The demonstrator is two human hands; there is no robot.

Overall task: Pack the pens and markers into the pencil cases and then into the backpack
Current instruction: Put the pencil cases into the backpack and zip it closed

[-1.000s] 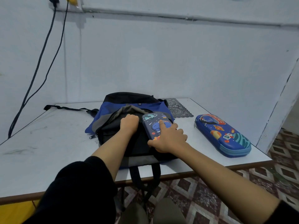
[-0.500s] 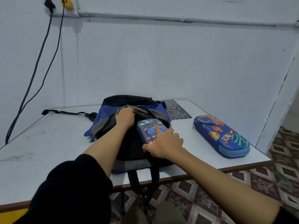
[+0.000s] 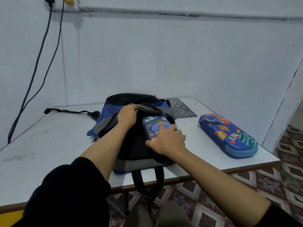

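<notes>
Since a second ago the left hand (image 3: 127,116) has drawn the upper lip of the backpack (image 3: 131,163) farther toward 12 o'clock, fingers curled tight on the fabric, and the mouth gapes wider. At the mouth's 3 o'clock side the right hand (image 3: 167,140) grips the near end of a case (image 3: 151,122), forefinger laid on its lid, the far end already inside. Well apart, at 3 o'clock of the backpack, a second case (image 3: 227,135) lies zipped on the counter (image 3: 49,145).
</notes>
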